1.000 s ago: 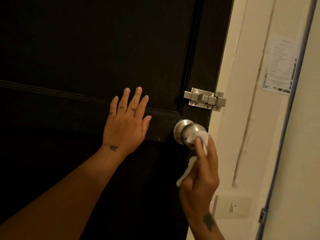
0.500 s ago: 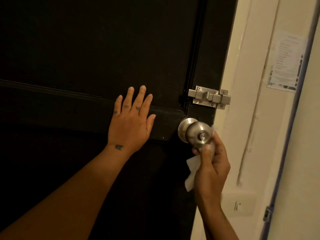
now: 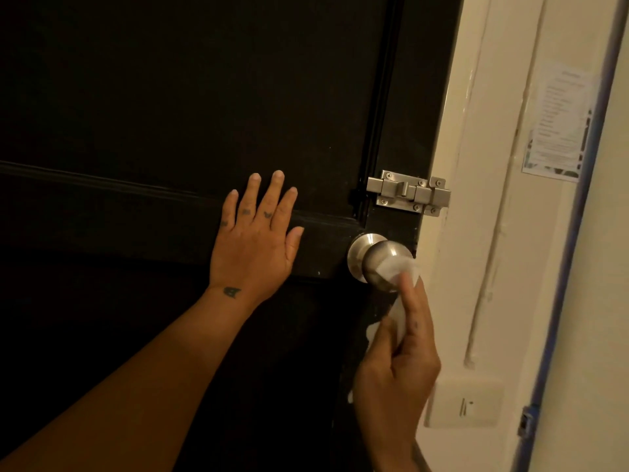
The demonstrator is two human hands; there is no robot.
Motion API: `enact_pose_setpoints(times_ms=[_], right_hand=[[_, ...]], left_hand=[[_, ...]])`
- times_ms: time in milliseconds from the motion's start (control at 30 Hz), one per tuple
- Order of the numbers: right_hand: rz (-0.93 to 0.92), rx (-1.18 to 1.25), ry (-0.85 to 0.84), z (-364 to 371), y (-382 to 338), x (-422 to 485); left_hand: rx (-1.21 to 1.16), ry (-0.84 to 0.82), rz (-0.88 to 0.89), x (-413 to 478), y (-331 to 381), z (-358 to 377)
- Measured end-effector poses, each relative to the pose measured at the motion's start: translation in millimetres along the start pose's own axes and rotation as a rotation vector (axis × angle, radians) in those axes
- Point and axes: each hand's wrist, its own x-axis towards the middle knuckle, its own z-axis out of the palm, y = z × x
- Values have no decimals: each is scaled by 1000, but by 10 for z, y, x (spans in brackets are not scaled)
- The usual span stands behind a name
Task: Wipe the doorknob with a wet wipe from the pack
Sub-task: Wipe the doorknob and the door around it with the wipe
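Note:
A round brushed-metal doorknob [image 3: 376,262] sticks out of the dark door [image 3: 170,97] near its right edge. My right hand [image 3: 398,362] comes up from below and holds a white wet wipe [image 3: 396,269], pressing it with a fingertip against the knob's front right face. The wipe's loose end trails down behind my fingers. My left hand [image 3: 255,240] lies flat on the door to the left of the knob, fingers spread and pointing up, holding nothing. The wipe pack is not in sight.
A metal slide bolt [image 3: 408,192] is screwed to the door just above the knob. To the right runs the cream door frame [image 3: 476,165]. A printed paper notice [image 3: 558,124] and a wall switch plate [image 3: 464,403] are on the wall.
My right hand has shifted from cupping the knob's underside to pressing the wipe on its front right face. The wipe now covers the keyhole face. The left hand stays flat on the door.

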Motion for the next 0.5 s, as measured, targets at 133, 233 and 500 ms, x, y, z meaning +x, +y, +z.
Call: enact_pose_setpoints(times_ms=[133, 233, 500], right_hand=[[-85, -31, 30, -38, 47, 214], [-98, -108, -39, 18, 65, 442], [-498, -493, -236, 166, 57, 494]], left_hand=[[-4, 0, 3, 5, 2, -11], [-7, -4, 3, 2, -3, -12], [12, -20, 0, 2, -6, -5]])
